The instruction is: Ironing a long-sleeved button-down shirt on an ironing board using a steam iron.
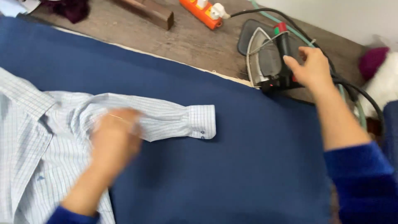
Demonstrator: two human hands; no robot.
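A pale checked shirt (pixel 45 137) lay spread on the dark blue cloth (pixel 248 157) that covered most of the tabletop (pixel 195 41), its sleeve (pixel 166 118) stretched out to the right and ending in a buttoned cuff (pixel 202 121). The left hand (pixel 116 137) rested flat on the sleeve near its upper part, palm down; it was blurred, so whether the fingers pinched any fabric could not be told. The right hand (pixel 311 66) was at the black handle of an iron (pixel 269 58), fingers curled about it but not clearly closed (the grip itself was hidden by the hand). The iron stood tipped on its rest at the far edge of the cloth, well apart from the cuff, its black cord (pixel 360 95) trailing off to the right alongside a pale green hose. Both forearms came out of dark blue sleeves. Farther back on the bare wooden tabletop lay an orange power strip (pixel 201 12) with white plugs, a brown wooden block (pixel 151 12), and a bundle of dark maroon cloth (pixel 70 8).
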